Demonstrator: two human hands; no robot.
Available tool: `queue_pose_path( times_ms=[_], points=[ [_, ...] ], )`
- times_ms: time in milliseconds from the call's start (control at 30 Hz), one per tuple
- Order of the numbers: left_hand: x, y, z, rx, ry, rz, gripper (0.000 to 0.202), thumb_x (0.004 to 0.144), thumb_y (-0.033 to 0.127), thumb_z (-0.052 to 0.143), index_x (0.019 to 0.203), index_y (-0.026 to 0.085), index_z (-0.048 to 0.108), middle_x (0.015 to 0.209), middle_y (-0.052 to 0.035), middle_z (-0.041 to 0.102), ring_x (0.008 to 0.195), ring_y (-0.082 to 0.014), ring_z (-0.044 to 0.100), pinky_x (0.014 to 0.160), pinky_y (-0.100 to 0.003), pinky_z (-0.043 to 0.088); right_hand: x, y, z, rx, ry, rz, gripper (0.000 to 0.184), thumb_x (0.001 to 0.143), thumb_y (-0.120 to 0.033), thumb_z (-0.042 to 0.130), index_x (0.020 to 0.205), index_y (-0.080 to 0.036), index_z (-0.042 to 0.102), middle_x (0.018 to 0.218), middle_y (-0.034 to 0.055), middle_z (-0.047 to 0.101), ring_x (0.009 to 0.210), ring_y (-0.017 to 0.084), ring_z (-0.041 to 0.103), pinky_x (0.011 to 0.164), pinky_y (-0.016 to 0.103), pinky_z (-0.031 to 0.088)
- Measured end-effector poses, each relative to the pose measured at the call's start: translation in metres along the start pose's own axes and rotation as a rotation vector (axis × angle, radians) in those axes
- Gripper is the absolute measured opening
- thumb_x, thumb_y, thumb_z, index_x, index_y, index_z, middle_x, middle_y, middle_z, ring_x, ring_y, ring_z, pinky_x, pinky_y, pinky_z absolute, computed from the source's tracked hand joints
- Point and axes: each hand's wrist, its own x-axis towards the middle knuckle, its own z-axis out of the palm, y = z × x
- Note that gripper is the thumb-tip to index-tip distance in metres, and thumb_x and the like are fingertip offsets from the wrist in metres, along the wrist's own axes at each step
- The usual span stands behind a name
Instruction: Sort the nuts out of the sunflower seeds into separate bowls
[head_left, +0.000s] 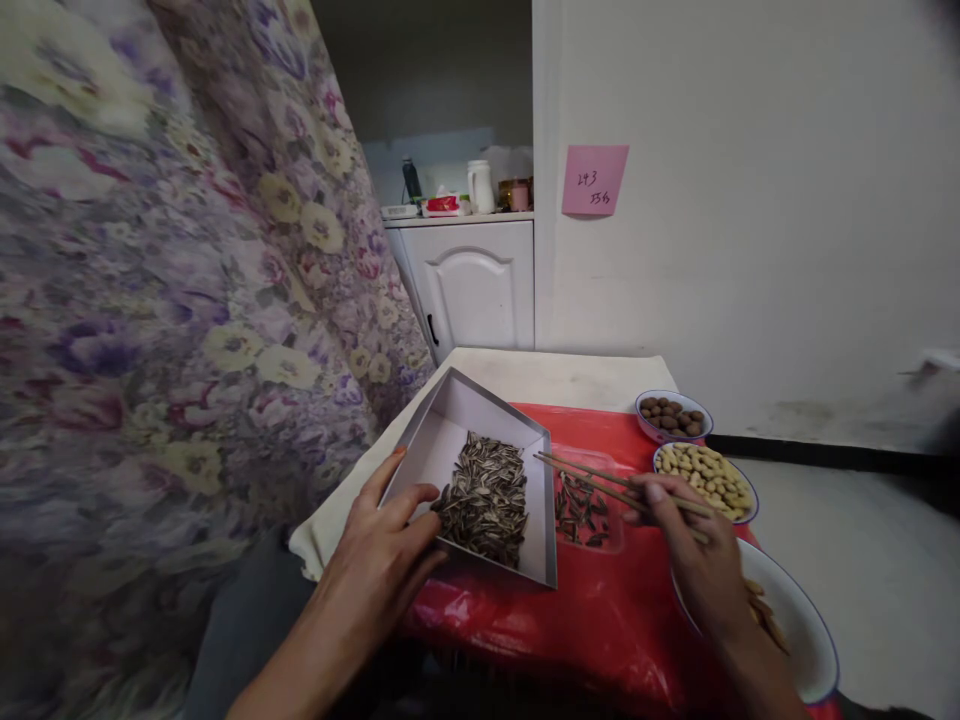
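A grey cardboard box (427,440) with sunflower seeds (487,495) heaped inside sits tilted on the table. My left hand (382,545) is closed on its near left wall, fingers over the rim and touching the seeds' edge. A pair of wooden chopsticks (577,470) is held in my right hand (694,550). Their tips lie close to the box's right wall, above a clear plastic tray (613,535). Scattered sunflower seeds (581,510) lie in that tray. Between the chopstick tips I see no seed.
Along the right edge stand a bowl of brown round nuts (666,434), a bowl of peanuts (750,515) and a larger white bowl (810,640) partly behind my right arm. Red plastic (600,620) covers the table over a pale cloth (562,372). A floral curtain (187,300) hangs left.
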Motion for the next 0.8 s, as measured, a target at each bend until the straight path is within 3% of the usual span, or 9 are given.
queue_pose_path(
  times_ms=[167, 333, 567, 667, 800],
  points=[
    [-0.001, 0.001, 0.0, 0.004, 0.004, 0.0, 0.009, 0.083, 0.016, 0.061, 0.075, 0.019, 0.058, 0.107, -0.0084, 0.061, 0.135, -0.0375, 0.033, 0.107, -0.064, 0.036, 0.003, 0.02, 0.035, -0.012, -0.119, -0.06, 0.034, 0.093, -0.047, 0.053, 0.102, -0.019, 0.071, 0.089, 0.0064, 0.074, 0.075, 0.022, 0.072, 0.067, 0.03, 0.058],
    [-0.001, -0.001, 0.0, 0.006, -0.005, -0.014, 0.009, 0.084, 0.015, 0.06, 0.076, 0.019, 0.059, 0.108, -0.0086, 0.06, 0.137, -0.0384, 0.029, 0.107, -0.064, 0.036, 0.003, 0.029, 0.05, 0.02, -0.158, -0.075, 0.032, 0.094, -0.045, 0.052, 0.104, -0.02, 0.07, 0.088, 0.0064, 0.073, 0.074, 0.022, 0.071, 0.063, 0.03, 0.059],
    [-0.002, -0.004, 0.0, 0.014, -0.041, 0.006, 0.008, 0.084, 0.016, 0.061, 0.077, 0.02, 0.059, 0.11, -0.0083, 0.06, 0.138, -0.0383, 0.026, 0.106, -0.063, 0.038, 0.001, 0.032, 0.057, 0.083, -0.189, -0.011, 0.031, 0.093, -0.045, 0.052, 0.105, -0.021, 0.069, 0.087, 0.0062, 0.072, 0.074, 0.022, 0.071, 0.06, 0.03, 0.06],
    [-0.002, -0.002, -0.001, 0.003, -0.045, -0.015, 0.008, 0.084, 0.016, 0.061, 0.077, 0.02, 0.059, 0.111, -0.008, 0.06, 0.139, -0.0387, 0.025, 0.105, -0.063, 0.039, 0.001, 0.031, 0.055, 0.065, -0.188, -0.022, 0.031, 0.094, -0.044, 0.051, 0.104, -0.021, 0.069, 0.08, 0.0053, 0.072, 0.072, 0.022, 0.071, 0.059, 0.03, 0.06],
    [-0.001, 0.001, -0.001, -0.009, -0.026, -0.028, 0.01, 0.083, 0.013, 0.06, 0.075, 0.019, 0.058, 0.109, -0.0078, 0.061, 0.137, -0.0375, 0.029, 0.108, -0.063, 0.035, 0.002, 0.026, 0.049, 0.018, -0.156, -0.053, 0.029, 0.095, -0.042, 0.051, 0.102, -0.021, 0.069, 0.086, 0.0059, 0.073, 0.073, 0.022, 0.071, 0.061, 0.03, 0.059]
  ],
)
